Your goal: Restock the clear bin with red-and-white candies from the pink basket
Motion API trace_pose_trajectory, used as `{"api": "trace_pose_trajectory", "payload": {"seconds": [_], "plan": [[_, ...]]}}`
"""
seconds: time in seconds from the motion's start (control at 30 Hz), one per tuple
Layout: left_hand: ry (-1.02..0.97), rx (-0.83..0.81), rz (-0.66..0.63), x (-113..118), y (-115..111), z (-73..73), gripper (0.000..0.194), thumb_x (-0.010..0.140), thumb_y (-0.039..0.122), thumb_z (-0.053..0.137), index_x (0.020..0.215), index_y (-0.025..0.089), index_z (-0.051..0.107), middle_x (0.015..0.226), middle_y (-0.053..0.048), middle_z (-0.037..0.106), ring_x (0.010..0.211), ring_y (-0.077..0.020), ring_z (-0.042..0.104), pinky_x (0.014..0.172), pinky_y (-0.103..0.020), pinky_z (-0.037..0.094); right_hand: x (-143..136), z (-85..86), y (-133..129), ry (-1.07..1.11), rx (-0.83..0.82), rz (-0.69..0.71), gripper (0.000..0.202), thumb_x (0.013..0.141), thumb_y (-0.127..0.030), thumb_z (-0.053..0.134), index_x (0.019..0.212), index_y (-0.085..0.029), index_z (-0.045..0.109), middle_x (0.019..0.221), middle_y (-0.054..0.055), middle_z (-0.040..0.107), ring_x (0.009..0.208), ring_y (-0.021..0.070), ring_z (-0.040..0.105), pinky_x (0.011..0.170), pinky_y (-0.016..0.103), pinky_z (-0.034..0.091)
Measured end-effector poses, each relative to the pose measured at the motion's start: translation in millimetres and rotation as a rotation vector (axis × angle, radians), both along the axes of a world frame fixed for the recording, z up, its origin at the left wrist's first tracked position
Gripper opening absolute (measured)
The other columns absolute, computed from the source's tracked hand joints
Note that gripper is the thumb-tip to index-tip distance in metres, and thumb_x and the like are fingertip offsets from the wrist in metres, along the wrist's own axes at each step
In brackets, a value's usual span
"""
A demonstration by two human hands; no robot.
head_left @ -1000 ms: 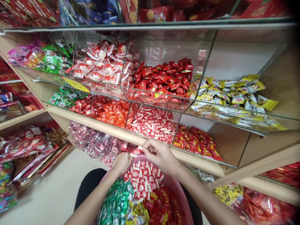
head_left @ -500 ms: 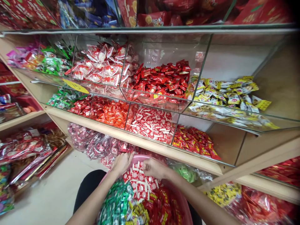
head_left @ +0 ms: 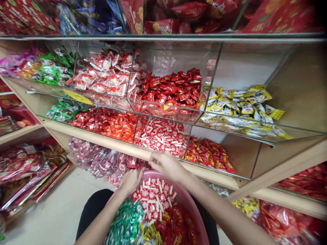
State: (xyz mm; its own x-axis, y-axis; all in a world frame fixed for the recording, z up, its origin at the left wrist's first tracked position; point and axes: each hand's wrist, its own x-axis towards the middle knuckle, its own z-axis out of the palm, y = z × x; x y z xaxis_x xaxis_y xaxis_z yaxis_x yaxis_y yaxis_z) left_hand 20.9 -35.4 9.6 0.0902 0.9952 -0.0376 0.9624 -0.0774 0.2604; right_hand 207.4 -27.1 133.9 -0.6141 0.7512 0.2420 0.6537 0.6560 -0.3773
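A pink plastic basket point(head_left: 203, 217) sits between the knees, holding wrapped candies in separate groups. Red-and-white candies point(head_left: 155, 197) lie at its far side, green ones point(head_left: 125, 221) at the left, dark red ones point(head_left: 177, 224) at the right and yellow ones point(head_left: 150, 234) near the front. My left hand point(head_left: 131, 180) is closed over the basket's far left rim. Above the far rim, by the wooden shelf edge, hovers my right hand point(head_left: 166, 165), slightly blurred. Its fingers are loosely bent, and no candy shows in them. Beyond it is a bin of red-and-white candies point(head_left: 163, 134).
Glass dividers split the shelves into bins of red candies point(head_left: 176, 86), orange-red candies point(head_left: 124, 124) and yellow-and-white candies point(head_left: 240, 102). A glass front edge and a wooden ledge point(head_left: 102, 136) run across. Bagged candies point(head_left: 94, 156) lie on the floor under the shelf.
My right hand has risen out of the basket and moved forward over its far rim toward the shelf. My left hand stays on the rim. The view has shifted slightly.
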Motion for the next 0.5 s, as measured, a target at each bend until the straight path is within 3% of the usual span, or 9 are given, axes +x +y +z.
{"api": "trace_pose_trajectory", "payload": {"seconds": [0.1, 0.2, 0.5], "plan": [[0.012, 0.011, 0.013, -0.6, 0.1, -0.7, 0.067, 0.088, 0.05, 0.008, 0.075, 0.017, 0.064, 0.077, -0.013, 0.07, 0.077, -0.0248, 0.066, 0.063, -0.029, 0.039, 8.1, 26.3, 23.8, -0.121, 0.051, -0.262, 0.019, 0.085, -0.019, 0.042, 0.089, -0.017, 0.06, 0.088, 0.006, 0.064, 0.079, 0.0156, 0.059, 0.066, 0.024, 0.038], [0.011, 0.012, 0.002, -1.7, 0.7, -1.3, 0.068, 0.088, 0.05, 0.007, 0.075, 0.017, 0.065, 0.077, -0.013, 0.07, 0.077, -0.0237, 0.066, 0.063, -0.028, 0.039, 10.0, 31.5, 41.7, -0.318, -0.015, -0.544, 0.02, 0.081, -0.02, 0.048, 0.091, -0.012, 0.063, 0.091, 0.015, 0.064, 0.086, 0.0238, 0.06, 0.067, 0.029, 0.041], [0.012, 0.001, -0.01, -2.7, 2.1, -1.6, 0.07, 0.087, 0.055, 0.008, 0.08, 0.016, 0.066, 0.077, -0.014, 0.07, 0.077, -0.0249, 0.066, 0.062, -0.028, 0.039, -0.9, 15.6, 60.9, -0.366, -0.165, -0.632, 0.032, 0.075, -0.03, 0.059, 0.099, -0.01, 0.064, 0.099, 0.019, 0.063, 0.094, 0.0274, 0.06, 0.071, 0.034, 0.046]]}}
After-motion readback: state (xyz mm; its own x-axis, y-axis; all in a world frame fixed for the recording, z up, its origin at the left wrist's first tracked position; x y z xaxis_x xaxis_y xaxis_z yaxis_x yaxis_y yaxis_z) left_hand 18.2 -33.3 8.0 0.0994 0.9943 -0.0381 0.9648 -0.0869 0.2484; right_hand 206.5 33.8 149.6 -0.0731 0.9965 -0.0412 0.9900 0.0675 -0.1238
